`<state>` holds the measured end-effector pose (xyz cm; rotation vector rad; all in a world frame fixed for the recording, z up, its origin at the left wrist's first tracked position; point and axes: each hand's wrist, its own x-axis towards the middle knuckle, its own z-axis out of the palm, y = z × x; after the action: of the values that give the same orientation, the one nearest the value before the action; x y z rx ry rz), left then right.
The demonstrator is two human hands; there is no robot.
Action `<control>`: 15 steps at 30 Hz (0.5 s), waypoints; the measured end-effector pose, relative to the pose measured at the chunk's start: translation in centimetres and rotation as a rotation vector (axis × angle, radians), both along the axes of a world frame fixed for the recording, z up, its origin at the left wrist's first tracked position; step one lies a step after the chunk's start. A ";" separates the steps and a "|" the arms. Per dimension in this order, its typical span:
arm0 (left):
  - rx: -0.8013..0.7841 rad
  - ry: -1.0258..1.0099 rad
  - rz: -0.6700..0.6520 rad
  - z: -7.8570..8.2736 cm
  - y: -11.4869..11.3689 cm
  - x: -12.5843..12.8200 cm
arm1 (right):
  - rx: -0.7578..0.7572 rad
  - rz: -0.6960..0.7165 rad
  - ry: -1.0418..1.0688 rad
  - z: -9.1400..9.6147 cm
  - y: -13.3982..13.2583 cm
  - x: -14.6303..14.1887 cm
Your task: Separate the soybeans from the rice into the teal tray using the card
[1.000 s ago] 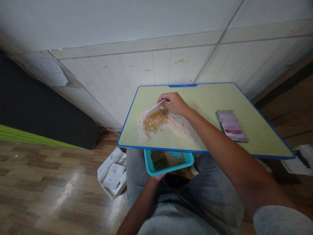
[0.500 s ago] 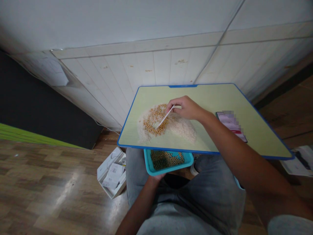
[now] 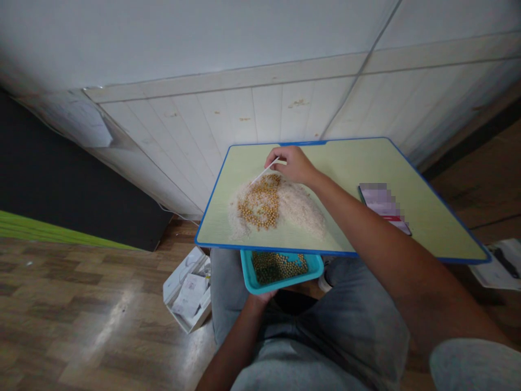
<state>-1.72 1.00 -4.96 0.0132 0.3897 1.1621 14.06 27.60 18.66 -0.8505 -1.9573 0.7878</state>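
My right hand (image 3: 293, 163) pinches a thin white card (image 3: 264, 172) at the far edge of a heap of yellow beans (image 3: 260, 202) lying on white rice (image 3: 301, 209). The heap sits on a pale green board with a blue rim (image 3: 345, 163) across my lap. My left hand (image 3: 262, 296) is under a teal tray (image 3: 312, 267) at the board's near edge; only a little of the hand shows. The tray holds yellow and green beans (image 3: 277, 266).
A phone (image 3: 385, 207) lies on the board to the right of my forearm. An open white box (image 3: 187, 288) sits on the wooden floor at the left. A white panelled wall stands behind the board. Papers (image 3: 496, 269) lie on the floor at the right.
My right hand swept the card down into the beans, then drew it back up to the far edge of the heap. The teal tray stayed put.
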 end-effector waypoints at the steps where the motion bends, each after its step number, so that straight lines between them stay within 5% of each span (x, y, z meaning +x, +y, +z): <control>1: 0.000 0.000 -0.003 0.0 0.0 0.0 | -0.013 0.001 -0.009 -0.1 0.5 -0.3; 7: -0.020 0.009 -0.011 -0.2 -0.1 0.0 | -0.085 0.002 -0.094 -0.6 2.4 -1.2; 15: -0.078 0.054 0.024 0.2 0.1 0.1 | -0.144 0.081 -0.127 -0.8 1.5 -0.4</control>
<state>-1.62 1.05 -4.72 -0.0288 0.4840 1.1713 13.68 29.06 17.88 -0.9309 -2.0761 0.9520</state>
